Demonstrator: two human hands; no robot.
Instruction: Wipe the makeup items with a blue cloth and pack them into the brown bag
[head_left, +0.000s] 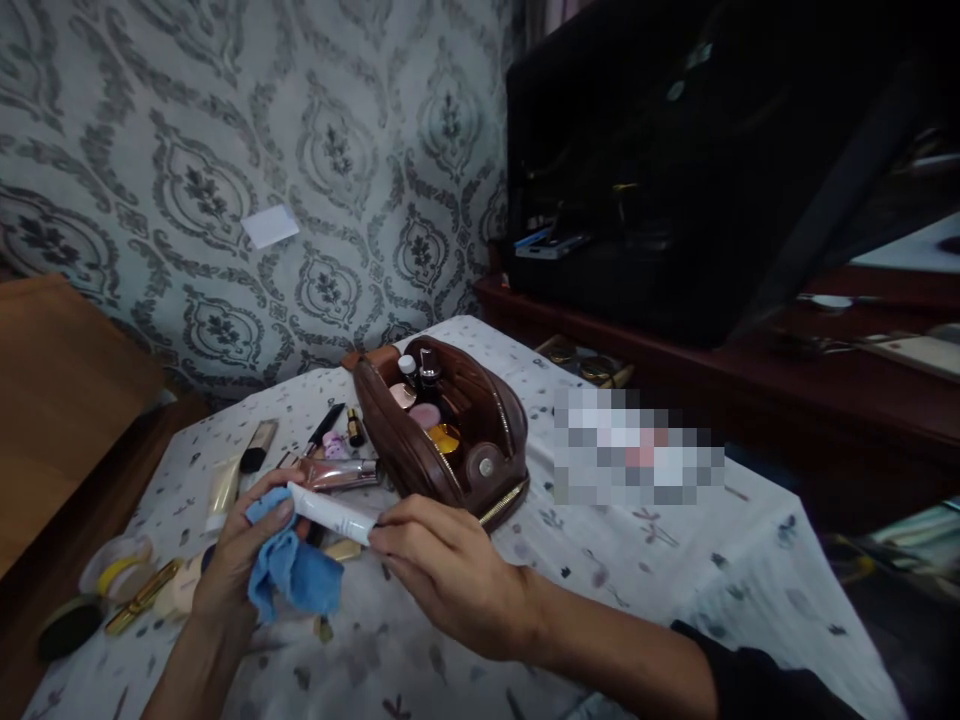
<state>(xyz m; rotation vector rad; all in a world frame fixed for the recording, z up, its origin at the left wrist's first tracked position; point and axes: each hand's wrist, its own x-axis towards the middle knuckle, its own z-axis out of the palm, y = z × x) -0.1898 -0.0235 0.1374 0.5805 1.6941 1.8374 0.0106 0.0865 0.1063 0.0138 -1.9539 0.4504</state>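
Observation:
My left hand point(238, 550) is closed on a crumpled blue cloth point(296, 570), which lies against one end of a white tube point(330, 512). The fingers of my right hand point(450, 560) pinch the tube's other end, so it spans between both hands. Just behind them stands an open brown cosmetic bag point(450, 430) with gold zips, holding several bottles and round items. A pinkish tube point(341, 474) with a silvery cap lies beyond my left fingers, beside the bag. A small dark bottle point(355, 427) is near the bag's left side.
More cosmetics lie at the left, among them a cream tube point(223, 490), a gold stick point(142, 597) and a dark round item point(70, 628). A patterned cloth point(585, 580) covers the table. A large black screen point(675, 180) stands at the right on a dark red cabinet; part of the table is pixelated.

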